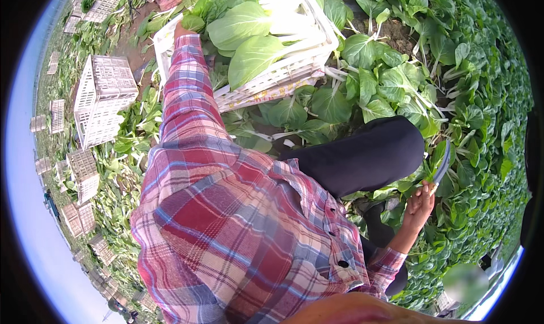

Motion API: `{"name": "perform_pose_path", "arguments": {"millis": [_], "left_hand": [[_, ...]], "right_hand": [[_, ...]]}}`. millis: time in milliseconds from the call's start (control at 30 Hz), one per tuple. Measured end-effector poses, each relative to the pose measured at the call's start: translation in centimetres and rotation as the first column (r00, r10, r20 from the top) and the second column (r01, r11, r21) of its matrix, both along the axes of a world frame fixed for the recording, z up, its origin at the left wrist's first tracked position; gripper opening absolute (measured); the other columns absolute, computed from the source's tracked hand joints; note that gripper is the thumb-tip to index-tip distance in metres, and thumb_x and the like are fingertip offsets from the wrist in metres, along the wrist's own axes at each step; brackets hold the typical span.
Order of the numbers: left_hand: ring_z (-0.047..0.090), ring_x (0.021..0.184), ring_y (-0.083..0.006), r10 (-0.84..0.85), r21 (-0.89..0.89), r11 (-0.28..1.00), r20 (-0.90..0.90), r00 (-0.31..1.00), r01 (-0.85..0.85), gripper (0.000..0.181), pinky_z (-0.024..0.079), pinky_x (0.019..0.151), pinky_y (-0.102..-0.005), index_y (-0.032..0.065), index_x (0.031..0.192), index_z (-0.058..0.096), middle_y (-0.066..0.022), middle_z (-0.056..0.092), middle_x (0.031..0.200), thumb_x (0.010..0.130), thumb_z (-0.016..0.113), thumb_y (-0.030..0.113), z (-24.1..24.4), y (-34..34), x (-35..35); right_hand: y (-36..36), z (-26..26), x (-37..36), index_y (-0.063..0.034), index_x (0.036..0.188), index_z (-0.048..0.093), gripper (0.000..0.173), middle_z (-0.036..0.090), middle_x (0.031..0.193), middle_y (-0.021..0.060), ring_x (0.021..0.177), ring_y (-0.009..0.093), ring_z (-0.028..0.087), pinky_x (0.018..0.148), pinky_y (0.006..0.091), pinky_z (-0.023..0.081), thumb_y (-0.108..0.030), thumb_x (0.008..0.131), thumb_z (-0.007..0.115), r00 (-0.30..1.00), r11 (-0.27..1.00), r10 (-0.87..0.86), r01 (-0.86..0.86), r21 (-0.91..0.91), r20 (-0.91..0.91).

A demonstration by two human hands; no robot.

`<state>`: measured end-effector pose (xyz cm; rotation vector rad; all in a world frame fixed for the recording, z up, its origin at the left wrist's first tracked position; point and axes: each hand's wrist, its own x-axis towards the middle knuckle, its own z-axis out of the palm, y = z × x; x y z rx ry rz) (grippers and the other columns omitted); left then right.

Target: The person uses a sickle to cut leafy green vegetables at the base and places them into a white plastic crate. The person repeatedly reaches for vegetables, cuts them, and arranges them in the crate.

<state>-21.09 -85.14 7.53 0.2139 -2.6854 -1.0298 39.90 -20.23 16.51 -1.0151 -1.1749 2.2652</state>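
My right hand (418, 205) is closed around the light handle of a knife with a curved blade (444, 164), at the right beside leafy green plants. My left arm, in a plaid sleeve, reaches up to a white plastic crate (159, 47). Of my left hand (180, 29), only a part shows by the crate's rim; leaves hide its fingers. Large green leaves with pale stalks (257, 60) hang over the side of a white slatted crate (272, 79) before me. Strong glare washes out the inside of that crate.
Cut leafy greens (329, 103) lie on the soil below the crate and to its right. Dense rows of plants (488, 162) grow at the right. White slatted crates (112, 79) stand among leaves at the left. My bent knee (399, 147) is between the crate and the knife.
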Motion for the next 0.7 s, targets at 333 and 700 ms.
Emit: {"name": "perform_pose_path", "arguments": {"millis": [333,700], "left_hand": [[0.052,0.119,-0.033,0.387,0.827,0.372,0.274,0.881,-0.421,0.069,0.044,0.095,-0.0507,-0.0064,0.126,0.054,-0.0181,0.052,0.133,0.087,0.067,0.049,3.6,-1.4,6.7],[0.016,0.149,-0.0255,-0.045,-0.928,0.371,-0.047,0.998,-0.027,0.059,0.008,0.111,-0.067,0.0261,0.146,0.039,-0.0004,0.023,0.161,0.094,0.045,0.053,-9.6,9.7,2.2]], "right_hand": [[2.8,-2.9,3.7,0.0032,0.115,0.053,0.023,0.05,0.08,0.003,0.051,0.004,0.034,0.035,0.0183,0.028,-0.014,0.1,0.052,0.987,0.949,-0.095,0.051,-0.312,-0.128],[0.9,-4.8,3.1,-0.001,0.114,0.056,0.021,0.054,0.079,0.0035,0.048,0.004,0.035,0.036,0.0169,0.026,-0.015,0.099,0.053,0.995,0.956,-0.085,0.069,-0.284,-0.045]]}}
